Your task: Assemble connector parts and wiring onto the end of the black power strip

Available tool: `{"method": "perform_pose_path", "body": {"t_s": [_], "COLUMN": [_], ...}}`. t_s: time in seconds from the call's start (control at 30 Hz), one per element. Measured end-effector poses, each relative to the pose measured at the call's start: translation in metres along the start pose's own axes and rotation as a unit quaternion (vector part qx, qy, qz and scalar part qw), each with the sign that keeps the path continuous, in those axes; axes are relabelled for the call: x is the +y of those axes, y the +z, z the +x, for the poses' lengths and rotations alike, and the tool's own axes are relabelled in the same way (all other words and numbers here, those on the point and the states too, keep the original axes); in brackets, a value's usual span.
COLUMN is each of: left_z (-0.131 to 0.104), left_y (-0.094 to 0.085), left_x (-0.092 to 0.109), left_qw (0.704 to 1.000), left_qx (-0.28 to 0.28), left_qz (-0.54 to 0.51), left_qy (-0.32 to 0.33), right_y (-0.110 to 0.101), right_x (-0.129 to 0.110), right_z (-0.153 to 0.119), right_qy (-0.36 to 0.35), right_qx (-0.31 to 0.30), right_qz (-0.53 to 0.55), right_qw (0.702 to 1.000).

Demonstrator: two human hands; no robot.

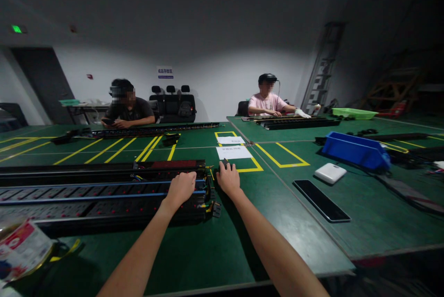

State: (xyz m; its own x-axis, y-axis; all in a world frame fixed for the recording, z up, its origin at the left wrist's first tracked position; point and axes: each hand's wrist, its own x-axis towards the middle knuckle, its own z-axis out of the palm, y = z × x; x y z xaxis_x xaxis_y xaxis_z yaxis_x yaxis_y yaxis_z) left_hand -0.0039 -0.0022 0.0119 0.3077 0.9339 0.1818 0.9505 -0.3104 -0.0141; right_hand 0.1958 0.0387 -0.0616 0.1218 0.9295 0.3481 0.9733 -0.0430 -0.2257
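Note:
Long black strips (pixel 118 204) with blue edges and red dots lie side by side across the left half of the green table. My left hand (pixel 181 189) is closed over their right end, with its fingers curled; what it grips is too small to make out. Just right of the strip ends, my right hand (pixel 228 178) has its fingers curled round a small dark piece (pixel 225 162) near a sheet of white paper (pixel 233 152). Yellow wires and connectors (pixel 211 207) stick out from the strip ends.
A phone (pixel 322 200), a white box (pixel 330 173) and a blue bin (pixel 354 150) are on the right. At the lower left stands a can (pixel 26 250). Two people (pixel 127 109) sit across the table. A green tray (pixel 354 113) lies at the back right.

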Motion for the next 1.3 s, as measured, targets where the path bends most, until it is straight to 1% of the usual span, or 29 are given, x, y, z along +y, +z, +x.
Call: {"method": "perform_pose_path", "body": {"t_s": [0.1, 0.2, 0.33, 0.5, 0.7, 0.8, 1.07, 1.17, 1.3], "left_z": [0.000, 0.000, 0.000, -0.001, -0.001, -0.001, 0.000, 0.000, -0.001], "left_y": [0.000, 0.000, -0.001, -0.002, -0.001, 0.000, 0.002, 0.003, 0.004], "left_x": [-0.001, -0.001, -0.001, 0.000, -0.001, -0.001, 0.000, -0.001, -0.001], "left_qw": [1.000, 1.000, 1.000, 1.000, 1.000, 1.000, 1.000, 1.000, 1.000], "left_qx": [-0.004, -0.007, -0.010, -0.015, -0.008, -0.007, -0.006, -0.005, -0.001], "left_qz": [-0.001, -0.004, -0.007, -0.007, -0.013, -0.016, -0.011, -0.011, -0.011], "left_qy": [-0.001, -0.002, -0.003, -0.009, 0.000, 0.000, -0.006, -0.005, -0.003], "right_y": [-0.004, -0.009, -0.011, -0.009, -0.013, -0.011, 0.004, 0.005, 0.003], "right_x": [-0.002, -0.002, 0.003, 0.008, 0.007, 0.007, 0.003, -0.001, -0.006], "right_z": [0.001, 0.003, 0.005, 0.007, 0.008, 0.010, 0.015, 0.016, 0.016], "right_qy": [0.019, 0.033, 0.030, 0.030, -0.008, -0.025, -0.082, -0.093, -0.089], "right_qx": [0.014, 0.008, 0.002, -0.013, -0.027, -0.032, 0.003, 0.004, 0.002], "right_qz": [0.023, 0.051, 0.077, 0.146, 0.172, 0.181, 0.224, 0.229, 0.215], "right_qw": [0.999, 0.998, 0.997, 0.989, 0.985, 0.983, 0.971, 0.969, 0.973]}}
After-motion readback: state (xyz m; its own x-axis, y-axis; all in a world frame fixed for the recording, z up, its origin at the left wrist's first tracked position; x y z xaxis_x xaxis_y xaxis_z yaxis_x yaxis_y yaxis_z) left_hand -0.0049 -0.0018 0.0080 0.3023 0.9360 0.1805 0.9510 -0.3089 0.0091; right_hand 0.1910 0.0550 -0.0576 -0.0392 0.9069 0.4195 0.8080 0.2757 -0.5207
